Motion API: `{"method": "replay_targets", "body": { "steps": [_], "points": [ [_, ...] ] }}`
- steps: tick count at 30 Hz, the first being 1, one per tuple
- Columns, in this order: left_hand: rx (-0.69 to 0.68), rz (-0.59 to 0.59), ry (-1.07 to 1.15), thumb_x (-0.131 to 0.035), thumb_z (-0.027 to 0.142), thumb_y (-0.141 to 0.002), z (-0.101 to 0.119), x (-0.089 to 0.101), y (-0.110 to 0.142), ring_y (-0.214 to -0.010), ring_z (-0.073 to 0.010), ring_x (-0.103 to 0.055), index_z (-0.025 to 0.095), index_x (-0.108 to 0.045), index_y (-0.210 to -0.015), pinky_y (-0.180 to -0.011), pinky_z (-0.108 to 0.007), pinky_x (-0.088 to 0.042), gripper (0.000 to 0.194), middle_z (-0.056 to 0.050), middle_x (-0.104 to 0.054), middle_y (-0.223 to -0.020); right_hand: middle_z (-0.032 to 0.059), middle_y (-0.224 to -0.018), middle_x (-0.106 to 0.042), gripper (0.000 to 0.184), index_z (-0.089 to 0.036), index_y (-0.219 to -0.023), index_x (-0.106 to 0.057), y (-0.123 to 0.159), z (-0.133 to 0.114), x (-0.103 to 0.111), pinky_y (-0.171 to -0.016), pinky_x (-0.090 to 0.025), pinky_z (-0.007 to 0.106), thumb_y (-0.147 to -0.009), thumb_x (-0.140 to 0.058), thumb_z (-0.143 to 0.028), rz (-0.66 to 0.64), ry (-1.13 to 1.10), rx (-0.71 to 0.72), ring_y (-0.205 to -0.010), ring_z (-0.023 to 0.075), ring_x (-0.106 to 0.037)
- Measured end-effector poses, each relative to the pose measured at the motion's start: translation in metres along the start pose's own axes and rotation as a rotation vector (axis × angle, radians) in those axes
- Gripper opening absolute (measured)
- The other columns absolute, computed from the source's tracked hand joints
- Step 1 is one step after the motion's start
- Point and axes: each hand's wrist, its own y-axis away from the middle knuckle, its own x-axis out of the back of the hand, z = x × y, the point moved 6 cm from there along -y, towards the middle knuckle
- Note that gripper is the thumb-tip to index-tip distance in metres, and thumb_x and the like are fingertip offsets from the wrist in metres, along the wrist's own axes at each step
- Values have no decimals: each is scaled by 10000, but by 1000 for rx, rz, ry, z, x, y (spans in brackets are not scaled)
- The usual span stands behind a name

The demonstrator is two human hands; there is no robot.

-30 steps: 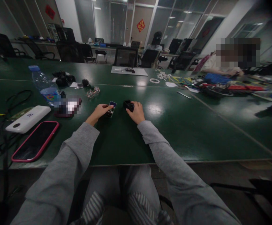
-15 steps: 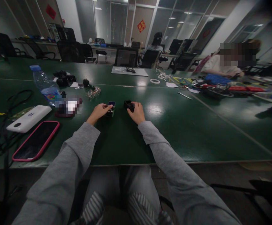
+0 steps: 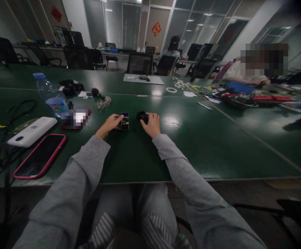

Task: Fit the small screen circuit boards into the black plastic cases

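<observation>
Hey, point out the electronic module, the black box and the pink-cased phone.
Electronic module (image 3: 125, 123), head view, its exposed components.
Black box (image 3: 141, 116), head view, its left part.
Pink-cased phone (image 3: 40, 156), head view, middle of the dark screen.

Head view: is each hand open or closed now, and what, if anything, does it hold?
Left hand: closed, holding a small electronic device with a dark-blue panel.
Right hand: closed, holding a small black case.
</observation>
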Motion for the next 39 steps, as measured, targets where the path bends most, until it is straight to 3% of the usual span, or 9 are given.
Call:
{"method": "replay_targets", "body": {
  "steps": [5,10,14,17,22,26,31,35,39],
  "points": [
    [86,-61,184,-468,258,-948,2,-8,6,-642,-123,-636,172,-501,-991,-720,-329,-565,101,-67,-619,-932,145,-1227,-501,362,-141,-1260,-519,15,-56,24,-1036,-414,431,-965,-441,-335,147,-81,212,-1180,251,-439],
    [58,-140,215,-425,224,-954,4,-15,10,-663,-106,-627,161,-535,-936,-764,-313,-552,127,-49,-615,-884,191,-1252,-493,531,-102,-1332,-453,31,-85,-6,-1009,-450,462,-898,-561,-388,-19,-83,174,-1195,302,-477],
    [79,-140,179,-400,230,-964,6,-13,13,-659,-109,-626,172,-517,-923,-782,-323,-548,138,-50,-629,-865,181,-1222,-529,499,-129,-1328,-470,33,-72,-27,-962,-485,450,-884,-581,-328,-148,-67,93,-1153,300,-526],
    [96,-112,164,-383,236,-974,7,-10,14,-644,-102,-620,173,-507,-927,-785,-318,-546,146,-51,-627,-862,166,-1178,-569,453,-118,-1298,-503,33,-68,-29,-964,-482,443,-911,-557,-347,-195,-88,106,-1103,285,-543],
    [89,-131,163,-424,267,-966,5,-10,11,-661,-115,-635,170,-505,-945,-775,-321,-550,128,-61,-627,-876,133,-1172,-565,382,-166,-1231,-582,23,-70,-4,-1023,-426,446,-975,-447,-415,-33,-90,178,-1150,274,-488],
    [90,-142,180,-435,289,-961,0,-10,6,-660,-125,-636,169,-494,-932,-725,-309,-551,137,-69,-613,-888,151,-1239,-504,356,-172,-1223,-595,8,-37,16,-1012,-414,486,-935,-524,-368,110,4,61,-1211,306,-426],
    [89,-145,163,-433,288,-968,1,-10,7,-661,-119,-626,167,-493,-944,-722,-302,-544,137,-78,-618,-909,172,-1195,-540,497,-139,-1225,-581,-5,11,-1,-982,-435,485,-790,-704,-346,-41,-9,-32,-1151,314,-486],
    [97,-143,154,-439,297,-969,4,-10,11,-679,-122,-625,170,-496,-953,-738,-300,-540,141,-79,-625,-909,138,-1067,-643,390,-139,-1141,-633,-11,30,-14,-943,-457,446,-860,-607,-407,-80,-135,-132,-1024,268,-575],
    [92,-140,154,-427,284,-973,5,-9,13,-684,-124,-627,164,-501,-958,-733,-299,-541,142,-87,-622,-923,126,-946,-667,353,-154,-966,-692,-14,40,-14,-973,-409,496,-933,-468,-425,-54,-104,-223,-986,265,-588]
  ]
}}
